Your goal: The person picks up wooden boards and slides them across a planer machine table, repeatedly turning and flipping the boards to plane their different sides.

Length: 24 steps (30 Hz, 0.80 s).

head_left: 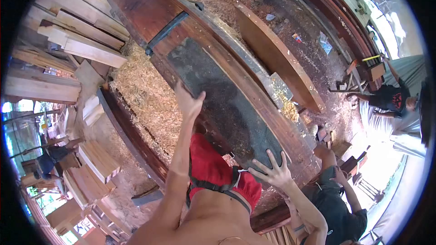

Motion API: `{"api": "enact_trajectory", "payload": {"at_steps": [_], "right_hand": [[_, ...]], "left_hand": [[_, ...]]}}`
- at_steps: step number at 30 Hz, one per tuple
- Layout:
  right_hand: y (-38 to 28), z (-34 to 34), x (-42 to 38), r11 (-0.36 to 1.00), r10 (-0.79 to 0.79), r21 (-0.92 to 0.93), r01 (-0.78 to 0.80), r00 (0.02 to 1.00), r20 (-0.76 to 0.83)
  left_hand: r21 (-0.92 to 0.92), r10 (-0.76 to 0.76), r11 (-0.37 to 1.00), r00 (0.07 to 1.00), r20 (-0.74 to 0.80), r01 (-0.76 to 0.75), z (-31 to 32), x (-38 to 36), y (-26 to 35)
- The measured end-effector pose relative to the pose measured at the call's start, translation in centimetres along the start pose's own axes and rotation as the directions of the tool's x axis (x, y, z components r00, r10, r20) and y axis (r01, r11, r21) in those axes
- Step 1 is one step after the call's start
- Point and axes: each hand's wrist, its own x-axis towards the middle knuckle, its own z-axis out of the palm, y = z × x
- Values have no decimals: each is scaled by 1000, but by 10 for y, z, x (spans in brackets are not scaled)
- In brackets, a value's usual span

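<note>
A long reddish-brown wooden workbench or plank (150,0) runs diagonally in front of me. On it lies a dark, dusty flat sheet (218,90), its surface speckled with wood bits. My left hand (188,103) rests at the near edge of the wood beside the sheet, thumb stretched out and fingers pointing away from me. Spread wide, my right hand (274,172) lies on the near end of the sheet, palm down. I see no tool in either hand. A dark strap or bar (167,31) crosses the wood beyond the sheet.
Wood shavings (145,95) cover the floor at left, near stacked planks (91,47). A brown board (281,59) lies beyond the bench. Close at right stands a person in dark clothes (336,204); another person (390,100) is farther right, and one (50,161) at far left.
</note>
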Motion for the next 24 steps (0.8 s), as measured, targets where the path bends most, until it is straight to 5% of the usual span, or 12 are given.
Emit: {"api": "enact_trajectory", "payload": {"at_steps": [2, 5, 7, 9, 12, 14, 24], "right_hand": [[10, 23, -7, 999, -29, -14, 28, 999, -27], [22, 49, -9, 997, -70, 33, 70, 998, -10], [37, 57, 0, 957, -101, 290, 9, 948, 302], [49, 64, -3, 912, -96, 407, -52, 937, 336], [40, 104, -11, 828, 94, 516, -218, 962, 256], [25, 121, 5, 910, 215, 363, -202, 977, 4], [38, 134, 107, 909, 244, 375, -184, 962, -120]], "left_hand": [[331, 199, 921, 979, 49, -204, 24, 36, 15], [363, 122, 910, 966, 229, -201, 84, 71, 18], [544, 5, 821, 955, 295, -173, 108, 78, 16], [581, 9, 794, 959, 283, -179, 114, 79, 14], [571, -17, 809, 965, 260, -140, 114, 79, 17], [588, -26, 800, 972, 234, -120, 118, 81, 14], [617, -18, 778, 976, 216, -122, 106, 182, -26]]}}
